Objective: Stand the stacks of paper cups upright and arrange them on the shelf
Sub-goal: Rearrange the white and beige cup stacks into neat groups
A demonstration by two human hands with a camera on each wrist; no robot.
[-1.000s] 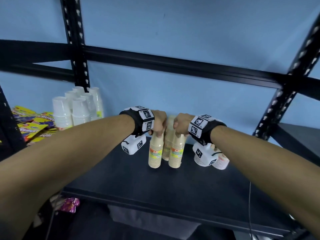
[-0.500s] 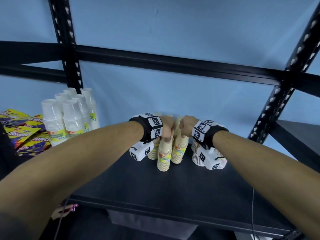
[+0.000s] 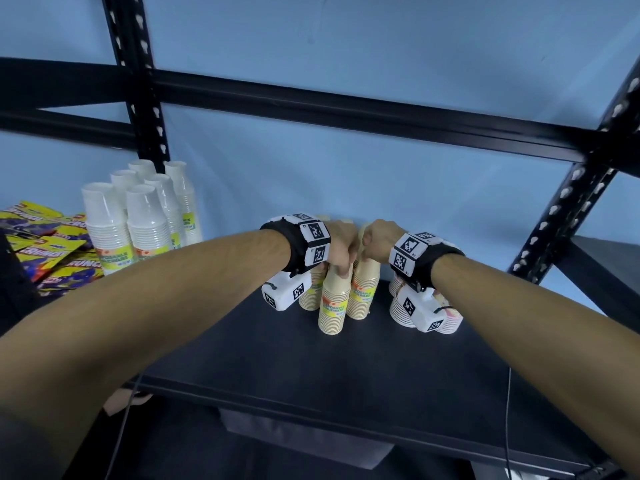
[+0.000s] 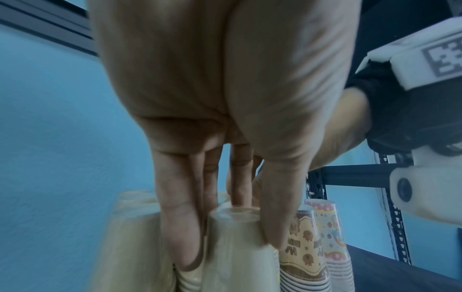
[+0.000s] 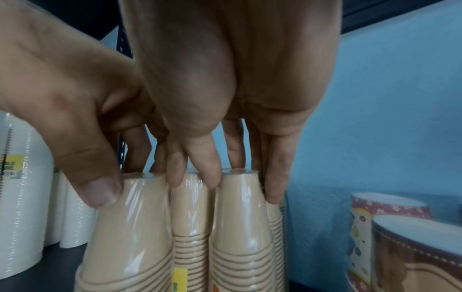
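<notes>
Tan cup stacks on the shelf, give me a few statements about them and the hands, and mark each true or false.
1. The tan stacks stand upright on the shelf. True.
2. The left hand grips the top of a tan stack. True.
3. The right hand hangs idle, away from the cups. False: its fingers pinch the top of a tan stack.
4. The white stacks lie toppled on their sides. False: they stand upright at the left.
5. Patterned stacks stand to the right of the tan ones. True.
</notes>
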